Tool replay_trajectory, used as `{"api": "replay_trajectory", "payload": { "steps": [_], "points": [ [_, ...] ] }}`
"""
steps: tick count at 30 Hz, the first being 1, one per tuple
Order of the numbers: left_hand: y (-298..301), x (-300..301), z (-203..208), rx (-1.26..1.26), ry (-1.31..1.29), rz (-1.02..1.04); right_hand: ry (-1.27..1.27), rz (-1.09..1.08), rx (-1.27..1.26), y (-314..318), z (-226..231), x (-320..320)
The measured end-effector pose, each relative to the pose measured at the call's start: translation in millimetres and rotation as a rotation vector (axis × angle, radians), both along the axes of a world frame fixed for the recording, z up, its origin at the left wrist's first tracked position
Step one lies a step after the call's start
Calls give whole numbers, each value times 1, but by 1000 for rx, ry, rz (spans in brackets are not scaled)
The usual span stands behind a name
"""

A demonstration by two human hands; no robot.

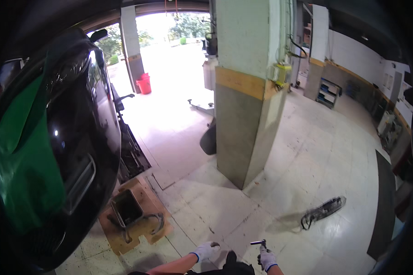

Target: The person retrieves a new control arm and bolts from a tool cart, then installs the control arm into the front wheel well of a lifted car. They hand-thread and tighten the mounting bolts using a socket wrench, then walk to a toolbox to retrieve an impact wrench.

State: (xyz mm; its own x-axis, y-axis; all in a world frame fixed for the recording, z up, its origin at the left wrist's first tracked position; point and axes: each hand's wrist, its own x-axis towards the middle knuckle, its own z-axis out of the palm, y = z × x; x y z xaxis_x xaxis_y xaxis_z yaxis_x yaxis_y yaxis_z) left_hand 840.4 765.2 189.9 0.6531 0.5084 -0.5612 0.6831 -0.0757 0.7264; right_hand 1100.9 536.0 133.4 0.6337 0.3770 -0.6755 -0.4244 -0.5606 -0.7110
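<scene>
My right hand [268, 260], in a white glove, is closed round the handle of a ratchet wrench [258, 243]. The wrench's shiny metal end points left above the tiled floor. To the left is my left hand [206, 251], also gloved, with loosely bent fingers and nothing visible in them. It touches nothing that I can see. Beyond it, a dark rectangular pan [127, 209] sits on a sheet of cardboard [112, 238], with curved metal pieces [157, 223] beside it.
A dark car [73, 123] with a green cover [27, 160] stands at left. A square pillar [241, 123] rises ahead. A long dark part [325, 212], seemingly in clear plastic, lies on the floor at right. Farther off are a red bucket [143, 84] and a tool cart [327, 94].
</scene>
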Motion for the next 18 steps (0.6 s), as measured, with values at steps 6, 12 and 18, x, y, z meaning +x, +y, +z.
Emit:
{"api": "replay_trajectory", "payload": {
  "steps": [6,12,18],
  "points": [
    [148,107,2,-412,-402,600,-761,805,188,294,103,16],
    [362,145,-15,-786,-803,985,-662,1160,299,513,93,16],
    [574,152,-3,-566,-619,951,-644,1059,114,660,96,92]
  ]
}}
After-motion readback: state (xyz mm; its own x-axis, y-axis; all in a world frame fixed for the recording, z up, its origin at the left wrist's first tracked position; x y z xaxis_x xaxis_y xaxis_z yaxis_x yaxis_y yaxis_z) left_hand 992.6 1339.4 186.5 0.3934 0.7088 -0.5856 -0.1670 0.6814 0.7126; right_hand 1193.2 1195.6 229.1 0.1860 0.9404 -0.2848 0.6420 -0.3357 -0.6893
